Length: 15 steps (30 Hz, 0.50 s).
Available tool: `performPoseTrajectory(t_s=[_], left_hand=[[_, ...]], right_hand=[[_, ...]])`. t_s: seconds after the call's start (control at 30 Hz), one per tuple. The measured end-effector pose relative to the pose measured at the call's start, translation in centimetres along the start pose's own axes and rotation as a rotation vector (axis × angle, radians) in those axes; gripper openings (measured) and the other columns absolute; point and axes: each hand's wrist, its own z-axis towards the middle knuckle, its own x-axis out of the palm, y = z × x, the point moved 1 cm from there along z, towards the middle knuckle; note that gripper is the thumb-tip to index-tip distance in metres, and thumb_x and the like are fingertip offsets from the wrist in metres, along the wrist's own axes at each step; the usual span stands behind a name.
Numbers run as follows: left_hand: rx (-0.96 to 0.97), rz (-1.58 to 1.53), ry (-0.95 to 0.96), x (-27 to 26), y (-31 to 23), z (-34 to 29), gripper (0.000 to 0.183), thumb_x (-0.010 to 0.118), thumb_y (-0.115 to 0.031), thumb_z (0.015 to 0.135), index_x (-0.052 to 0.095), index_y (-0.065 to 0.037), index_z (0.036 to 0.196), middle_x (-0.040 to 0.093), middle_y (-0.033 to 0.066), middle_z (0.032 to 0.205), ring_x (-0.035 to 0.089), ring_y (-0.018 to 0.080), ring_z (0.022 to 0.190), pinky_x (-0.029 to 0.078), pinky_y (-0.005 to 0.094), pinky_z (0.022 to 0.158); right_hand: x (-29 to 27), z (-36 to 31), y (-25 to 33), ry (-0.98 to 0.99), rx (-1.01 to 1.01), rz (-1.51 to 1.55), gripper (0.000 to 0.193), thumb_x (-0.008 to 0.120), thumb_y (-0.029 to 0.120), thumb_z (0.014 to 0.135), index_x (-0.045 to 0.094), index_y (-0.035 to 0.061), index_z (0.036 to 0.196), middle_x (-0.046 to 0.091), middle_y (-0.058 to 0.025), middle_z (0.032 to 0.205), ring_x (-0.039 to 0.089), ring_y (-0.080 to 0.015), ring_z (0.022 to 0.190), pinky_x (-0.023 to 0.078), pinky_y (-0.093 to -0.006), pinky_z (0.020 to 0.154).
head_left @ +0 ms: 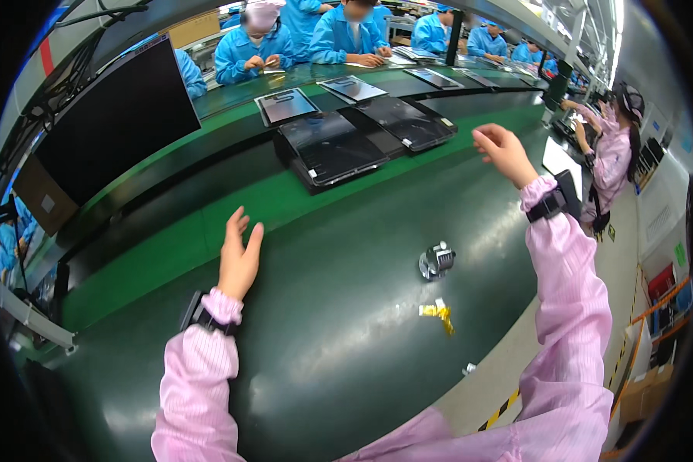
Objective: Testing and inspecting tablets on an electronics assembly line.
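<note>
While I watched from afar through the head view: both hands hung above the dark green counter (316, 331).
Left hand (239, 258): its thumb stood apart from its fingers, and I saw nothing between them.
Right hand (508, 154): its fingers were loosely curled with nothing visible in them; whether the tips met, I could not tell.
Black units: the left unit (339, 146) and the right unit (406, 123) lay side by side over the green strip (158, 235), the right one nearer my right hand, neither touched.
Step in hand: I judged it a pause between holds; gripping either unit would have called for moving both hands forward to its edges.
Count: I made it two hands, two black units, one round metal device (437, 262), one yellow tape piece (437, 311), one large dark monitor (123, 127) and at least four flat panels (287, 108) beyond.
</note>
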Motion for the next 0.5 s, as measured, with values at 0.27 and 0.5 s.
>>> performPoseTrajectory(t_s=[0.27,0.5], left_hand=[[-0.364,0.356,-0.011,10.6,-0.6,10.5,0.106,0.040,-0.075,0.089,0.018,0.008,0.152,0.030,0.0309,0.153,0.017,0.0446,0.147,0.000,0.0555,0.119],[-0.339,0.179,-0.132,15.3,-1.2,11.9,0.087,0.056,-0.048,0.094,0.023,0.010,0.149,0.036,0.0314,0.150,0.026,0.0382,0.146,0.010,0.0465,0.120]], right_hand=[[6.6,16.1,-20.7,-0.072,0.031,-0.278,0.086,0.058,0.057,0.092,0.038,-0.0098,0.143,0.044,-0.0314,0.143,0.042,-0.0402,0.136,0.033,-0.0404,0.113],[10.3,22.0,-23.8,0.120,0.257,-0.292,0.114,0.070,0.066,0.077,0.028,-0.0155,0.146,0.044,-0.0297,0.144,0.043,-0.0347,0.136,0.033,-0.0345,0.112]])
